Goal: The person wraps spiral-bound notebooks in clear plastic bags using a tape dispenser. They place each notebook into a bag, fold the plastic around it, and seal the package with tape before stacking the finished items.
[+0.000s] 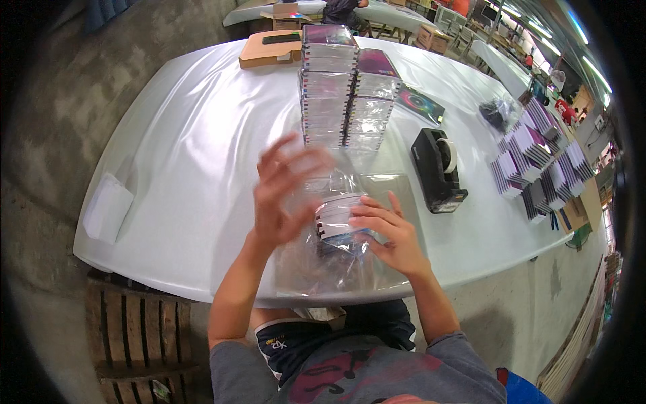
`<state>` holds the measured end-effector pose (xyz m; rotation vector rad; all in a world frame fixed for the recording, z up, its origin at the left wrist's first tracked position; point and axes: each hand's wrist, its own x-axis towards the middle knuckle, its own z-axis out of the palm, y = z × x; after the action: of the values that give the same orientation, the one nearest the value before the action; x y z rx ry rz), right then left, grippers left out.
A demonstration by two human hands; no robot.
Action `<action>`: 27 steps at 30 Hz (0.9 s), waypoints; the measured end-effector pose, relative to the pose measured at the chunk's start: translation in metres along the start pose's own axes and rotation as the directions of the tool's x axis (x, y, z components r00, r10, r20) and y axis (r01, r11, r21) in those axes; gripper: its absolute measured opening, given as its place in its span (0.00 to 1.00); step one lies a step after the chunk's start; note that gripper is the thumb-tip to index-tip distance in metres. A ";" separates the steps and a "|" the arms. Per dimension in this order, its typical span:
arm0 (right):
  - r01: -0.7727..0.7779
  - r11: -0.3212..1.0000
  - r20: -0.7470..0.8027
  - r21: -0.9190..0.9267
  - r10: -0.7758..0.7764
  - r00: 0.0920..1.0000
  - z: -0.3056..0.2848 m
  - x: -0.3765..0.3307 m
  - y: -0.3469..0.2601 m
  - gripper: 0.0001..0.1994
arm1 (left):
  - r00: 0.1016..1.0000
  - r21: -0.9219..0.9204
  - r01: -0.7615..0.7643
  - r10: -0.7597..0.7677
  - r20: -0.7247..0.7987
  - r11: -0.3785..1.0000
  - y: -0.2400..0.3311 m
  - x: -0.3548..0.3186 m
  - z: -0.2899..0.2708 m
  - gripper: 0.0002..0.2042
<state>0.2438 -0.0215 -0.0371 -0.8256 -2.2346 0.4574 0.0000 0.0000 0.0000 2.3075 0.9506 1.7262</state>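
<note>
On the near part of the white-covered table (202, 168) lies a small bundle of booklets (334, 217) with pale edges, in loose clear plastic film (336, 273). My right hand (397, 237) grips the right side of this bundle, fingers over its top and thumb nearer me. Blurred by motion, my left hand (279, 195) is raised over the bundle's left side with fingers spread and nothing visible in them. Beneath the film is a flat greyish sheet (397, 192). A black tape dispenser (434, 168) with a pale roll stands right of my right hand.
Tall stacks of wrapped bundles (330, 101) rise beyond my hands. A dark booklet (420, 102) lies beside them. Several piles of booklets (538, 158) crowd the right edge. A cardboard box (259, 52) sits at the back, and white papers (109, 209) lie far left.
</note>
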 end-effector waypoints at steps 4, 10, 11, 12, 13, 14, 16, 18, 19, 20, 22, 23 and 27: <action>-0.009 1.000 -0.003 -0.003 0.009 1.000 0.001 -0.002 -0.001 0.21 | 0.863 0.299 -0.129 -0.042 0.504 0.945 0.019 -0.028 0.003 0.27; -0.216 0.917 -0.067 0.336 0.252 0.965 -0.028 -0.004 -0.003 0.28 | 0.820 0.370 -0.002 -0.211 0.532 0.929 0.016 -0.047 0.005 0.34; -0.229 0.890 -0.128 0.395 0.300 0.945 -0.041 -0.008 0.004 0.29 | 0.823 0.364 0.002 -0.208 0.528 0.931 0.018 -0.046 0.005 0.34; -0.338 0.861 -0.198 0.381 0.433 0.879 -0.060 -0.014 0.015 0.28 | 0.827 0.359 0.001 -0.203 0.524 0.933 0.021 -0.043 0.004 0.35; -0.439 0.814 -0.265 0.380 0.550 0.792 -0.080 -0.020 0.031 0.27 | 0.830 0.360 0.004 -0.204 0.519 0.933 0.022 -0.043 0.004 0.36; -0.588 0.771 -0.343 0.245 0.636 0.692 -0.095 -0.026 0.048 0.24 | 0.832 0.362 0.005 -0.204 0.516 0.932 0.023 -0.042 0.004 0.36; -0.771 0.636 -0.464 0.033 0.693 0.552 -0.123 -0.053 0.093 0.21 | 0.838 0.347 0.004 -0.193 0.510 0.938 0.023 -0.041 0.007 0.37; -0.838 0.544 -0.400 0.052 0.780 0.482 -0.129 -0.066 0.125 0.20 | 0.837 0.337 0.021 -0.201 0.509 0.941 0.022 -0.042 0.009 0.36; -0.862 0.488 -0.300 0.138 0.850 0.433 -0.129 -0.066 0.133 0.19 | 0.836 0.336 0.031 -0.209 0.507 0.941 0.021 -0.044 0.009 0.36; -0.882 0.418 -0.192 0.216 0.904 0.382 -0.131 -0.067 0.139 0.19 | 0.837 0.338 0.029 -0.207 0.506 0.941 0.021 -0.044 0.009 0.35; -0.893 0.342 -0.105 0.292 0.940 0.326 -0.131 -0.059 0.142 0.16 | 0.833 0.348 0.026 -0.213 0.510 0.937 0.021 -0.046 0.008 0.35; -0.896 0.300 -0.061 0.327 0.953 0.297 -0.131 -0.057 0.143 0.14 | 0.835 0.347 0.031 -0.215 0.507 0.938 0.020 -0.046 0.008 0.35; -0.723 0.301 -0.005 0.622 0.925 0.381 -0.131 -0.066 0.153 0.11 | 0.836 0.331 0.054 -0.224 0.501 0.942 0.020 -0.046 0.008 0.34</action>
<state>0.4393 0.0573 -0.0595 -1.5979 -0.9909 1.2442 0.0078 -0.0385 -0.0318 2.6008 1.2817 0.8322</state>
